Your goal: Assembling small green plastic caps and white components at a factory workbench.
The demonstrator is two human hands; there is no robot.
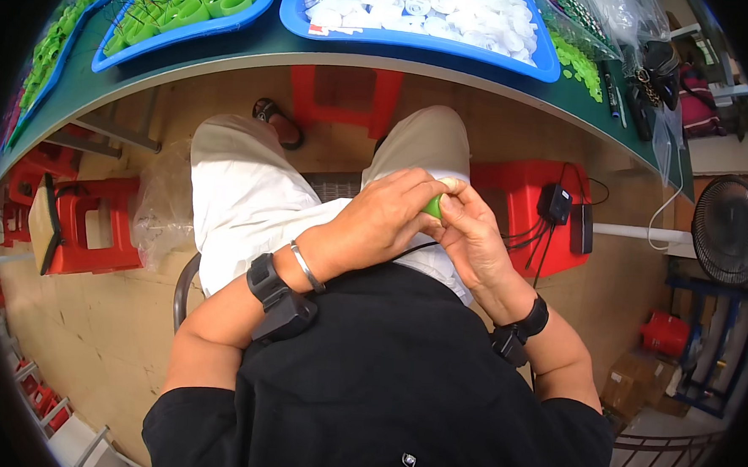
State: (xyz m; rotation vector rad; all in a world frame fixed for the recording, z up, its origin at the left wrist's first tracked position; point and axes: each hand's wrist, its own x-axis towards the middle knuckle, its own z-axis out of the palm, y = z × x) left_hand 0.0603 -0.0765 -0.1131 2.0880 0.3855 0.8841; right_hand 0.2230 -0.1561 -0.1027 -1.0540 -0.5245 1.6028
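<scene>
Over my lap, my left hand point(382, 210) and my right hand point(477, 237) meet with their fingers closed round a small green plastic piece point(433, 206). Most of that piece is hidden behind the fingers. Something pale shows at its upper end between the fingertips, too small to make out. In colour it matches the green round plastic cups point(195, 8) with thin wires, which fill a blue tray point(151, 46) at the far left of the table.
Another blue tray point(418, 45) with white plastic parts point(419, 9) stands on the green table point(257, 43). Small green pieces point(576, 65) and pens lie to its right. A red stool point(520, 186) with black adapters and cables is beside my right knee; a fan point(725, 228) stands farther right.
</scene>
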